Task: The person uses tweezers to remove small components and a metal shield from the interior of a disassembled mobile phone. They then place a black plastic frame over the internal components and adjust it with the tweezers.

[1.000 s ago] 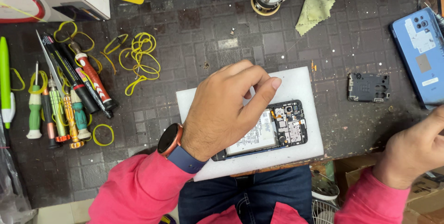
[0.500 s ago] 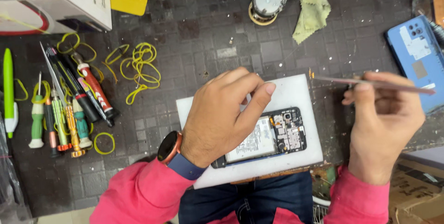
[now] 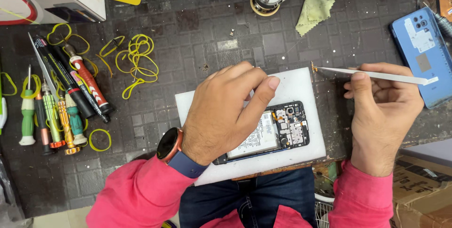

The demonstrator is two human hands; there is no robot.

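Pressing flat, the left hand (image 3: 221, 115) pins the opened phone (image 3: 273, 131) on the white pad (image 3: 301, 86) at the near edge, fingers spread, gripping nothing. The right hand (image 3: 383, 110) pinches tweezers (image 3: 376, 75), tips pointing left just off the pad's far corner. That bare board looks light, stiff and fragile, so best held by its frame edges. Screwdrivers (image 3: 56, 110) and yellow bands (image 3: 136, 61) lie well left, a blue back cover (image 3: 423, 53) far right.
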